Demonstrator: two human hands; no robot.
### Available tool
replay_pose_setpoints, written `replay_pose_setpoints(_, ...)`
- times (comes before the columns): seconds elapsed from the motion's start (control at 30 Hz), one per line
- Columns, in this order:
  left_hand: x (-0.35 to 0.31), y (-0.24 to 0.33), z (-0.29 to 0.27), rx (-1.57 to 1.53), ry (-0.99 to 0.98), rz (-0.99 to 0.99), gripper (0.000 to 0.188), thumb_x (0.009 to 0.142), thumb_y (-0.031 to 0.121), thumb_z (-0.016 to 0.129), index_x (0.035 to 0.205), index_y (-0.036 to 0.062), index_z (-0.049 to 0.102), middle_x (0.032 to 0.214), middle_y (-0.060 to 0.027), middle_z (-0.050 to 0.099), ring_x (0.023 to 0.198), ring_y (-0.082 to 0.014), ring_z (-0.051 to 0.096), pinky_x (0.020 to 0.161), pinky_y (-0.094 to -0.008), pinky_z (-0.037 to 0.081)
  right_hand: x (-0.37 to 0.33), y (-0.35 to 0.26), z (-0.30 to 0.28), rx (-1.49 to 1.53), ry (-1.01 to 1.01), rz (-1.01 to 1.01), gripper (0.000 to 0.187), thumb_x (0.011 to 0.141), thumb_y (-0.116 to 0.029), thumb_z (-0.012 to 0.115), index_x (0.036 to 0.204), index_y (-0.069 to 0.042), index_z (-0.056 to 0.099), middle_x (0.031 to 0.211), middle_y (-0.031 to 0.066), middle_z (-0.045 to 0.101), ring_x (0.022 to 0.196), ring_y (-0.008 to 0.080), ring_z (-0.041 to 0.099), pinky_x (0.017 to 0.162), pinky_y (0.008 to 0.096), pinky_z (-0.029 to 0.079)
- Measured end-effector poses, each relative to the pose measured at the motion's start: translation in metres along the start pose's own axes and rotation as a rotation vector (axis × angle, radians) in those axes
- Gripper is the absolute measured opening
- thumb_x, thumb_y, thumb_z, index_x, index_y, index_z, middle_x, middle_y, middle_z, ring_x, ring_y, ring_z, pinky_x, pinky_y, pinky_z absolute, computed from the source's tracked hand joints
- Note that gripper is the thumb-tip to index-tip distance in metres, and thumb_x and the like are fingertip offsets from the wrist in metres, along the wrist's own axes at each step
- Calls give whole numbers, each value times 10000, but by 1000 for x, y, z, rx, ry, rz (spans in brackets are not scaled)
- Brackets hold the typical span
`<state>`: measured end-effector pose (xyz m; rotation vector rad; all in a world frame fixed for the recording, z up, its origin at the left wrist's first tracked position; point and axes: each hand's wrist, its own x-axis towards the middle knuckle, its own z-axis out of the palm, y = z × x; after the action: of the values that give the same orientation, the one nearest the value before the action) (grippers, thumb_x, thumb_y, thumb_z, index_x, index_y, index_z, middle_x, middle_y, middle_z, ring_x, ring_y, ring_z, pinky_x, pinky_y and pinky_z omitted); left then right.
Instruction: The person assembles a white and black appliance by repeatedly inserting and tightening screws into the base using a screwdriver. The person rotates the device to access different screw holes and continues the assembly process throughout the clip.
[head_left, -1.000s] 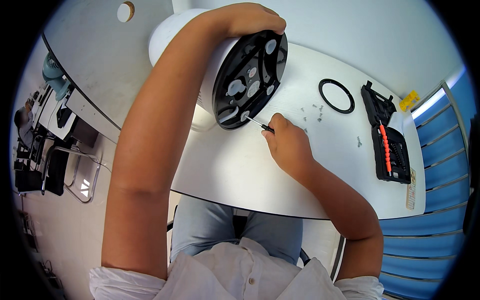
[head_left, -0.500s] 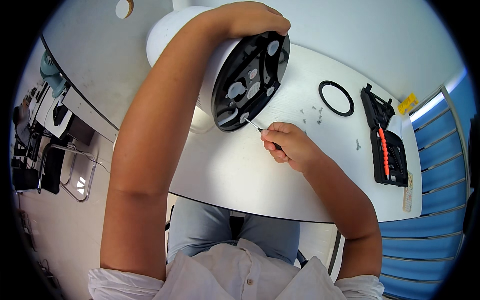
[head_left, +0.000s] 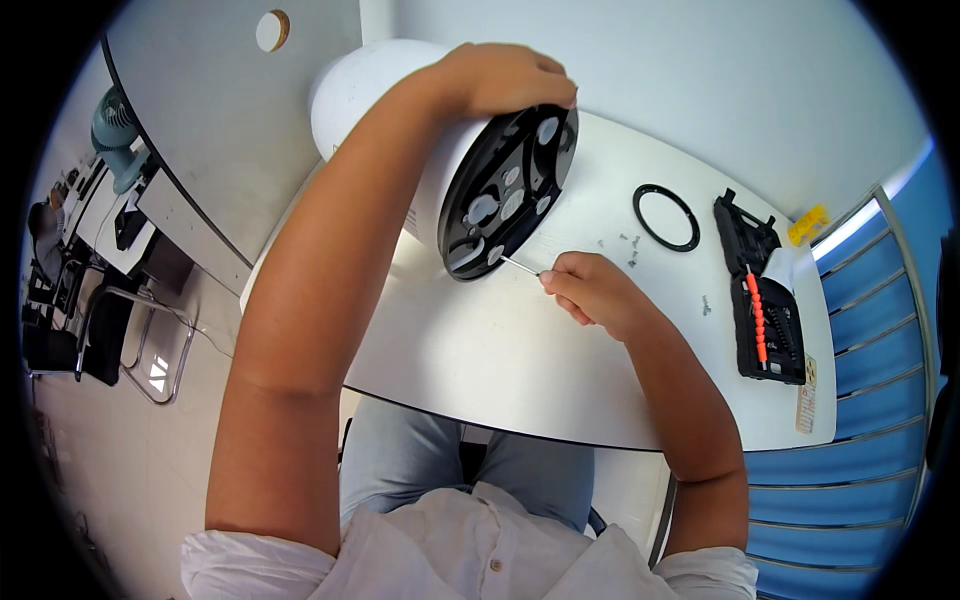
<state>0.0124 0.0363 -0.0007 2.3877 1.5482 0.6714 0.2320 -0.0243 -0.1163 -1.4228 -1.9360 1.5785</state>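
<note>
A large white rounded appliance (head_left: 372, 92) lies tilted on the table, its black underside (head_left: 525, 165) with several pale round feet turned toward me. My left hand (head_left: 505, 80) reaches over the top, its fingers curled around the upper rim of that underside. In my right hand (head_left: 595, 292) is a screwdriver (head_left: 522, 266) with a thin metal shaft; the fingers close around its handle and hide most of it. The shaft's tip meets the underside at the lowest pale foot (head_left: 495, 254). Whether it sits in a screw, I cannot tell.
Several small screws (head_left: 632, 250) lie scattered right of the appliance, near a black ring (head_left: 666, 218). Farther right stands an open black tool case (head_left: 768, 325) holding an orange flexible shaft (head_left: 757, 320). A yellow piece (head_left: 808, 225) lies behind it. Metal railings (head_left: 880, 320) flank the white table (head_left: 480, 370).
The whole view has shifted, so the appliance and table sit lower in the picture. My right fingers have turned on the screwdriver, covering more of its handle. The left hand keeps its hold.
</note>
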Motion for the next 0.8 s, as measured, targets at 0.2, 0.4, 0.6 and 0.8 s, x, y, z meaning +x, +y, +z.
replay_pose_setpoints(0.2,1,5,1,25,38,-11,763,868,639,387,1395,90,443,1371,-126,520,1261,-333,482,1132,-462,224,9,22,-54,223,615,-437,291,918,-287,608,752,-70,510,658,-13,508,594,67,456,533,252,383)
replay_pose_setpoints(0.4,-29,-8,0,-469,419,139,555,954,416,433,1385,66,448,1374,-112,513,1311,-260,426,1133,-377,240,43,4,-24,268,565,-436,236,968,-271,525,1068,-83,627,911,-8,602,736,67,484,686,234,443)
replay_pose_setpoints(0.6,-123,-32,26,-223,1056,-41,467,861,200,554,1307,66,524,1421,-148,430,1364,-310,326,1110,-417,269,50,-2,4,365,515,-333,390,980,-246,498,1354,-136,509,1137,14,592,785,79,467,739,222,428)
replay_pose_setpoints(0.8,-200,-51,109,-758,943,-463,789,922,460,483,1514,121,87,1578,-124,17,1449,-288,78,1153,-448,132,52,9,15,479,318,-397,477,998,-290,460,1449,-160,375,1335,86,457,1091,184,534,876,350,497)
